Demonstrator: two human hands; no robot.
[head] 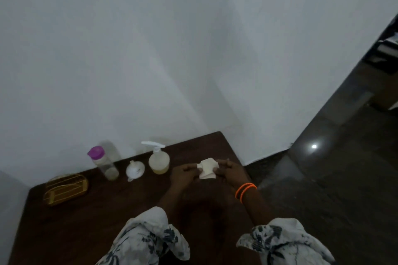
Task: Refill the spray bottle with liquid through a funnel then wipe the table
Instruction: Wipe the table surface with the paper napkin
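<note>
A folded pale tissue [207, 168] is held above the dark wooden table [107, 211] between both hands. My left hand [184, 173] pinches its left edge and my right hand [228, 170] pinches its right edge. Just left of my hands stands the spray bottle [159, 158], white trigger head on, with yellowish liquid in its base. A small white funnel [135, 170] lies on the table beside it. Further left stands a clear bottle with a purple cap [103, 162], a little liquid at its bottom.
A gold wire holder [65, 188] sits at the table's back left. A white wall runs right behind the objects. The table's right edge drops to a dark glossy floor [323, 178].
</note>
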